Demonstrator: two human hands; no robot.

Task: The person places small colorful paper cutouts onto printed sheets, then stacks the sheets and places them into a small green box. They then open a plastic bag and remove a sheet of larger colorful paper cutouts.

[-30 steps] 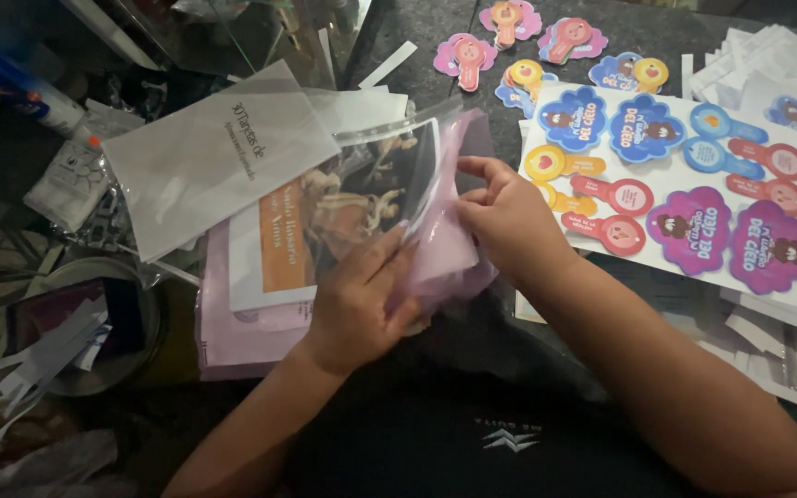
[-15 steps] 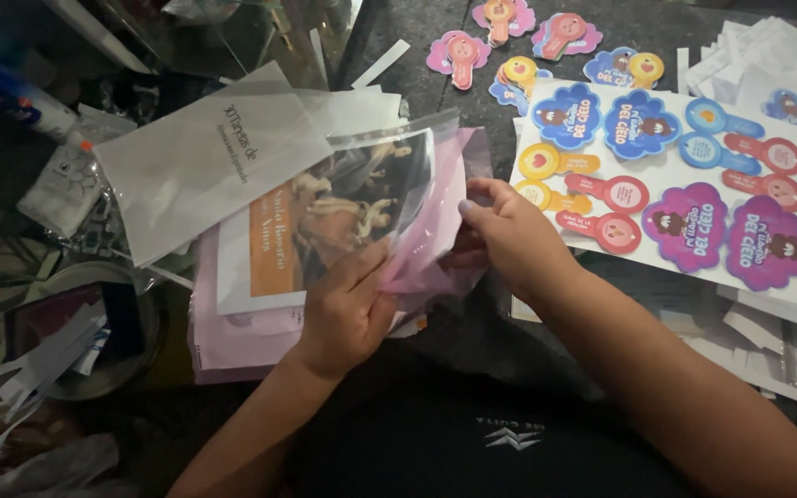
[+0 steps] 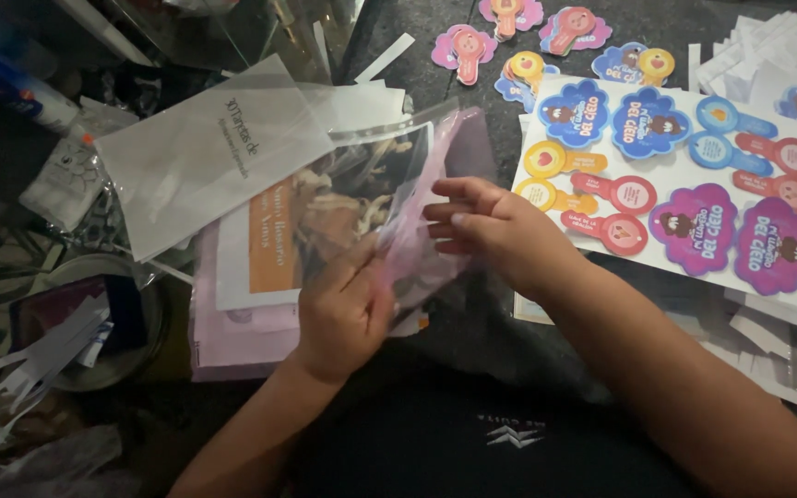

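A: Starting nearest you, what are your hands doing?

B: Your left hand (image 3: 343, 309) is pinching the near edge of a clear plastic bag (image 3: 389, 198), thumb and fingers closed on the film. Your right hand (image 3: 491, 226) is hovering just beside the bag's right side with its fingers curled but apart; I cannot tell whether they are touching the plastic.

A: And where is the bag lying?

B: It is lying in front of you, on a pile of pink sheets (image 3: 232, 327), with a printed booklet (image 3: 288, 231) showing through it. All of it is resting on a dark tabletop (image 3: 417, 37).

A: What is sitting to your left?

B: A round bowl (image 3: 145, 337) holding white paper strips (image 3: 43, 355), and further back a frosted white pouch (image 3: 209, 152) overlapping the pile.

A: And to your right?

B: A white sticker sheet (image 3: 684, 184) with blue, purple, yellow and red shapes is lying near your right hand. Beyond it, loose cut-out stickers (image 3: 528, 41) are lying along the far edge, with a stack of white paper (image 3: 777, 51) in the far right corner. The room is looking dim.
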